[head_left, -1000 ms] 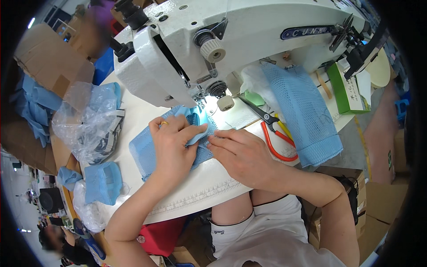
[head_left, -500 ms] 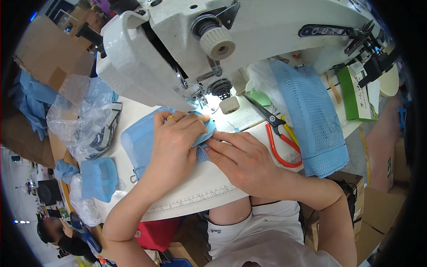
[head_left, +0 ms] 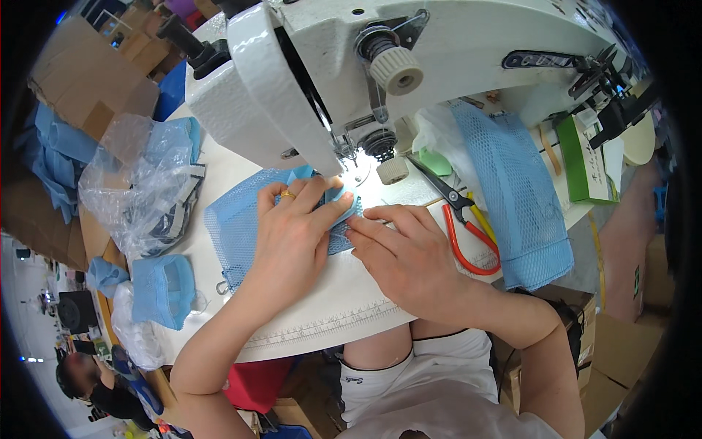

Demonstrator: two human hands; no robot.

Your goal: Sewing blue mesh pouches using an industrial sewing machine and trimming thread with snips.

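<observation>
Under the lit needle of a white sewing machine [head_left: 453, 55] lies a piece of blue mesh fabric [head_left: 235, 212] with a smoother blue strip at its edge. My left hand [head_left: 296, 230], a ring on one finger, bends over the strip and presses it down close to the presser foot. From the other side, my right hand [head_left: 413, 256] grips the fabric's edge between its fingertips, just in front of the needle. Both sets of fingertips nearly meet, and they partly cover the strip. The mesh spreads out flat to the left of my left hand.
Scissors [head_left: 468, 227] with red handles lie right of my right hand, beside a long blue mesh piece [head_left: 515, 201] and a green-and-white box [head_left: 585, 161]. On the left are a clear plastic bag [head_left: 135, 186] and a folded blue mesh piece [head_left: 162, 291]. A person [head_left: 106, 388] is far behind.
The view has shifted, so the machine head appears farther right. My fingers have moved slightly against the fabric, still close to the needle. Both hands keep their hold.
</observation>
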